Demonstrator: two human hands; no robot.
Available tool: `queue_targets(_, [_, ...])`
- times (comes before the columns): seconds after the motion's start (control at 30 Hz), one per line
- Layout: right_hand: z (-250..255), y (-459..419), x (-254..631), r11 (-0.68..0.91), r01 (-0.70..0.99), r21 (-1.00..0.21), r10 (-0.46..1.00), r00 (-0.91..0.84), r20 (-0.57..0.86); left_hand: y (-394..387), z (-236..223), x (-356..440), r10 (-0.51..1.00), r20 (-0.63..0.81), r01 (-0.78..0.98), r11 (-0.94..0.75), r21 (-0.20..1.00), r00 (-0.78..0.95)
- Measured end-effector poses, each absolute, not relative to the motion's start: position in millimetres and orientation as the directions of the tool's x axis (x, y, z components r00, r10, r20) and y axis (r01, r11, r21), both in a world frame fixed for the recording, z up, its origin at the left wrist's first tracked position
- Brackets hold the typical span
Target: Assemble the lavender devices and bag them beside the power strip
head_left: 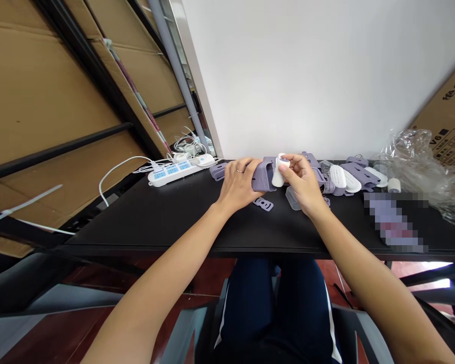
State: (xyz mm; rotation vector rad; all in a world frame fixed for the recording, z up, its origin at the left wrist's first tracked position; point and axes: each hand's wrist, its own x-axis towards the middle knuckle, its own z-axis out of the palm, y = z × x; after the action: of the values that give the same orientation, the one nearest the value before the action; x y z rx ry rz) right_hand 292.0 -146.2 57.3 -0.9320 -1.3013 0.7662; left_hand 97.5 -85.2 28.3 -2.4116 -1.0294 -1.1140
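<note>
My left hand (239,181) is wrapped round a purple-grey, box-shaped plastic housing (263,177), its open end turned to the right. Between the thumb and fingers of my right hand (301,179) is a white oblong plastic part (278,171), held upright at the housing's open end. Whether the two pieces touch, I cannot tell. A small flat purple-grey plate with slots (263,203) lies on the table below my left hand. Partly behind my right wrist is a clear plastic piece (292,198). Another purple-grey piece (217,172) lies left of my left hand.
On the black table (155,217), a white power strip (170,173) with cables stands at the left. Purple-grey and white parts (338,177) are heaped at the right, near a white cylinder (394,185) and crumpled clear plastic (420,162). A white panel (307,76) rises behind.
</note>
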Motion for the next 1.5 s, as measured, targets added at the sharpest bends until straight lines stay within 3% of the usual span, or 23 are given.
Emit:
queue_targets(0.5, [52, -142, 291, 0.473, 0.084, -0.877, 0.870, 0.112, 0.480, -86, 30, 97, 0.535, 0.705, 0.701, -0.709, 0.075, 0.466])
queue_targets(1.07, [47, -142, 292, 0.450, 0.295, -0.843, 0.870, 0.065, 0.488, -86, 27, 97, 0.548, 0.674, 0.686, -0.723, 0.082, 0.496])
queue_targets(1.5, [41, -140, 293, 0.451, 0.321, -0.833, 0.865, 0.073, 0.497, -88, 28, 98, 0.548, 0.684, 0.700, -0.710, 0.076, 0.481])
